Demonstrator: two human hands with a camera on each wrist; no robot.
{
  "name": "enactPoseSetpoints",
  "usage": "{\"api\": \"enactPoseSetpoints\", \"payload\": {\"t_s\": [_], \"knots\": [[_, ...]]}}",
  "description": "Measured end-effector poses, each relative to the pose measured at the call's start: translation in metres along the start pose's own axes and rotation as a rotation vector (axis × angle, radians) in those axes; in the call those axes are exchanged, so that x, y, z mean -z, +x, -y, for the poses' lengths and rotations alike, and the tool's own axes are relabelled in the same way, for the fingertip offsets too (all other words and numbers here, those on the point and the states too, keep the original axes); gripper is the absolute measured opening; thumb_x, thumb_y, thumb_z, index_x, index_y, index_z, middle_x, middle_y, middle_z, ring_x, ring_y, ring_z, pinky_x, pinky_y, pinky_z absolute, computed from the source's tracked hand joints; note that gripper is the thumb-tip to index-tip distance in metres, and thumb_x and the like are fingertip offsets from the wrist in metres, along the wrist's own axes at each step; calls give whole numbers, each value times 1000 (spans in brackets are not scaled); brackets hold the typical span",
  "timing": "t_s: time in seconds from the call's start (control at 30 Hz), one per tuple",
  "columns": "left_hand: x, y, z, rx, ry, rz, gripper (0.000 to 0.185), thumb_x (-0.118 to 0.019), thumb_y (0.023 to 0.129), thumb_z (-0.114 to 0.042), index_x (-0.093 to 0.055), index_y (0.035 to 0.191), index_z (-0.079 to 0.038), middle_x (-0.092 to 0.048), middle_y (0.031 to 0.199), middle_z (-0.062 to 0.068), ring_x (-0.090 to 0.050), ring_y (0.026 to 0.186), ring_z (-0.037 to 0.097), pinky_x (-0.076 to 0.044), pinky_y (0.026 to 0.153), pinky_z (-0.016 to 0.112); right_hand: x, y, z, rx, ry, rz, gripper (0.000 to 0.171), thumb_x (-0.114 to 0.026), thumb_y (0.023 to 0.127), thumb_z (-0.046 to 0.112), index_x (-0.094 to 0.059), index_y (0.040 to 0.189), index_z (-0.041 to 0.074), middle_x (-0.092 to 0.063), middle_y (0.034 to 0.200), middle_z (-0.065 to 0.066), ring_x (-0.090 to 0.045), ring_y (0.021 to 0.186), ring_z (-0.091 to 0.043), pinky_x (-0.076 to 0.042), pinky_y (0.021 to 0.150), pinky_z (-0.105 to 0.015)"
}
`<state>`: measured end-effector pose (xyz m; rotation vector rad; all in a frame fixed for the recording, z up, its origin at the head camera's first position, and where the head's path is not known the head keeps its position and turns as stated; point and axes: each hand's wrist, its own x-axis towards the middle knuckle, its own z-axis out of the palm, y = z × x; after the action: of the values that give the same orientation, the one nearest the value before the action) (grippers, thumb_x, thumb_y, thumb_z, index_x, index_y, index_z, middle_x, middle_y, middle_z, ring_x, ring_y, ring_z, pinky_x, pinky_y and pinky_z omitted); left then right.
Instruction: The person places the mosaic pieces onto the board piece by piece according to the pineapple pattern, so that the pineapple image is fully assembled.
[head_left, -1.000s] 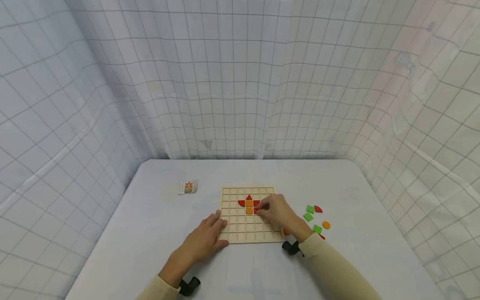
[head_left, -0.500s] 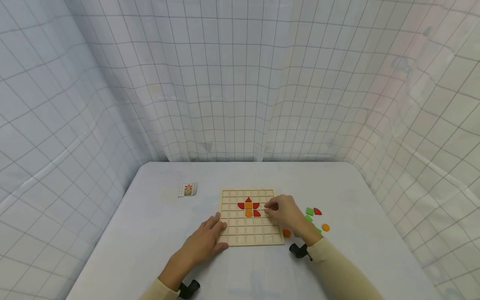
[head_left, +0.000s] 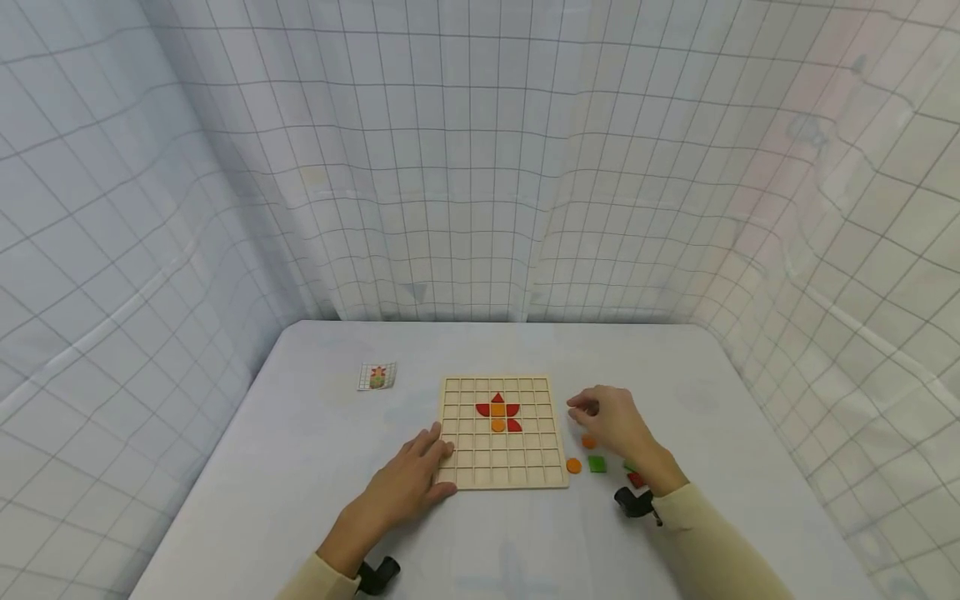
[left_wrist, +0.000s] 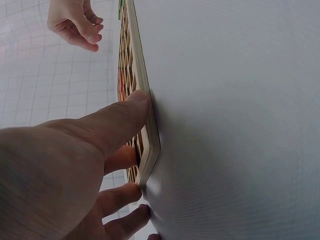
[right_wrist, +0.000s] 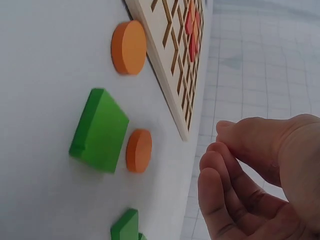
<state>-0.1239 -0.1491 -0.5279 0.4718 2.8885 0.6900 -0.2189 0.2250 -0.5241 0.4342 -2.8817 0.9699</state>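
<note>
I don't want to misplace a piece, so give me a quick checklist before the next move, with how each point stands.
1. Board steadied: ok; the left hand touches the board at its near left corner.
2. Right hand free: ok; no piece shows between its fingertips, and it is off the board's right side.
3. Cells beside the placed orange circle both filled: not ok; the right one holds a red piece, the left one is bare.
4. Green square in sight: ok; it lies right of the board.
5. Layout matches the pattern card: cannot tell; its print is too small.
</note>
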Motion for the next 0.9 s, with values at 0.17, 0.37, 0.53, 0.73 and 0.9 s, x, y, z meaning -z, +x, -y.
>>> {"api": "enactPoseSetpoints", "payload": {"t_s": [0.17,0.37,0.53,0.73,0.9], "knots": [[0,0,0,14,1,10,62,-90,104,-39,-67,152,-7,-43,185,26,-50,165,55,-55,124,72,13,-6,-15,6,-30,-19,16,-88,105,11,-90,119,6,-87,110,-8,-77,94,-19,-59,74,-26],[-1,1,1,10,1,8,62,-90,103,-39,-67,152,-8,-43,185,25,-50,165,55,-54,124,72,25,-14,-33,-15,-39,-24,22,-88,105,13,-88,125,6,-86,118,-11,-79,102,-25,-64,81,-35],[-2,2,1,10,-3,8,62,-91,103,-39,-68,152,-7,-44,185,25,-50,165,55,-54,125,71,32,-17,-48,-17,-28,-19,23,-89,104,13,-88,125,5,-85,120,-15,-80,101,-28,-68,82,-40],[-2,3,2,16,-6,11,62,-92,102,-39,-68,150,-8,-44,185,25,-50,166,55,-53,126,71,40,-20,-66,-22,-15,23,25,-87,104,11,-88,128,5,-82,122,-18,-80,101,-29,-63,77,-32],[-2,4,2,16,-7,11,62,-91,103,-39,-68,151,-7,-44,185,25,-50,166,55,-53,126,70,47,-20,-78,-42,-36,57,28,-85,102,6,-88,130,6,-79,125,-18,-78,102,-27,-61,78,-31]]}}
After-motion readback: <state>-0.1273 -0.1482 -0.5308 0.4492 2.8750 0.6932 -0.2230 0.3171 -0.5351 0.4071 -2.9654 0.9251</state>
